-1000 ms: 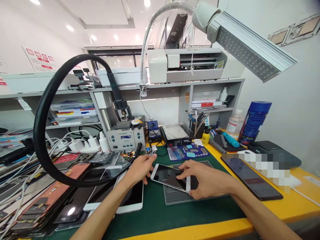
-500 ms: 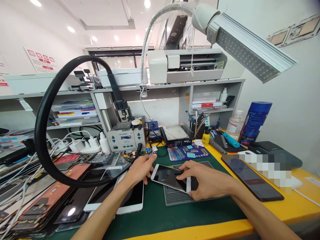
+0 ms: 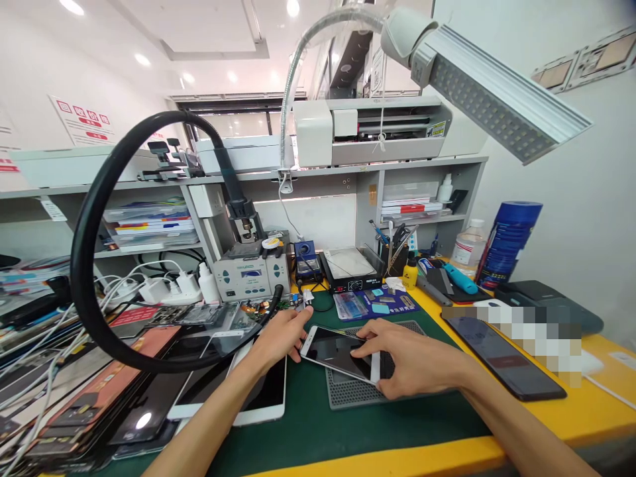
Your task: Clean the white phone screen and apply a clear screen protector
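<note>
A white-framed smartphone (image 3: 334, 351) with a dark screen lies tilted over a grey perforated pad (image 3: 342, 396) on the green mat (image 3: 318, 437). My right hand (image 3: 400, 351) grips its right end, thumb at the near edge and fingers over the screen and far edge. Just off the phone's left end is my left hand (image 3: 284, 331), its fingers curled and thumb extended forward. A small white piece (image 3: 308, 296) shows beyond that thumb; what the fingers hold is hidden.
White tablets (image 3: 261, 414) and stacked phone parts (image 3: 99, 391) crowd the left, under a looping black hose (image 3: 82, 265). A hot-air station (image 3: 251, 275) stands behind. On the right lie a large black phone (image 3: 507, 358) and a blue-handled tool (image 3: 460, 278). A lamp (image 3: 497, 93) hangs above.
The left hand's lower fingers have shifted very slightly. The phone and my right hand stay in place.
</note>
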Tool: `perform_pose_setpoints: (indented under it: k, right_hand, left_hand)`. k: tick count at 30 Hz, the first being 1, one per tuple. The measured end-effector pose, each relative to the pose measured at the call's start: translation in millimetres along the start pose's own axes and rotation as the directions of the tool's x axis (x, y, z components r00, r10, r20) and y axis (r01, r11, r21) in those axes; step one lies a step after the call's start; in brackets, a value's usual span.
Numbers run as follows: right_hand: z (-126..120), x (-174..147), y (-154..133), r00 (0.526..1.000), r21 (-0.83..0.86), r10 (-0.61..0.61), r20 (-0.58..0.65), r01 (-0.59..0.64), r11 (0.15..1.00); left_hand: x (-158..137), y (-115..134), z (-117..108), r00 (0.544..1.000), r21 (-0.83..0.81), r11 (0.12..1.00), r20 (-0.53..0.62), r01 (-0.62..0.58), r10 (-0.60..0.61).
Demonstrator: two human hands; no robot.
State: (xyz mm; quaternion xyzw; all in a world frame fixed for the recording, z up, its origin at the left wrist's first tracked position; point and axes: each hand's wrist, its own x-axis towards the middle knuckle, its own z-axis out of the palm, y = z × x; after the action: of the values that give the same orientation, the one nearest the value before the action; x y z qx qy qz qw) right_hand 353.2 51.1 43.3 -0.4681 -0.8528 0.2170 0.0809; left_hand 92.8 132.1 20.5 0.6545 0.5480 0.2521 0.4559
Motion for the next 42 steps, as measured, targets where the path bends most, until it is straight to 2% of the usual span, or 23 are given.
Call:
perform_pose_setpoints:
  k: [11,18,25,42]
  right_hand:
    - [-1.5,0.1,-1.1,1.0,0.0,0.02,0.009,-0.02,1.0]
    - [-0.9,0.2,-1.6,1.0,0.004,0.023,0.006,-0.023,1.0]
    - [-1.2,-0.6,-2.1,1.0,0.001,0.017,0.02,-0.017,1.0]
    - [-1.4,0.2,-2.4,1.0,-0.007,0.0,0.015,0.0,1.0]
  left_hand:
    - [5.3,0.4,6.3,0.999,-0.098,0.995,-0.045,-0.019,0.014]
    - [10.9,-2.4,3.7,1.0,-0.218,0.976,-0.006,0.022,-0.024]
    - [2.6,7.0,-1.5,0.997,-0.307,0.948,0.036,0.08,-0.073]
    - [6.0,2.0,-6.8,0.993,-0.371,0.921,0.033,0.121,-0.117]
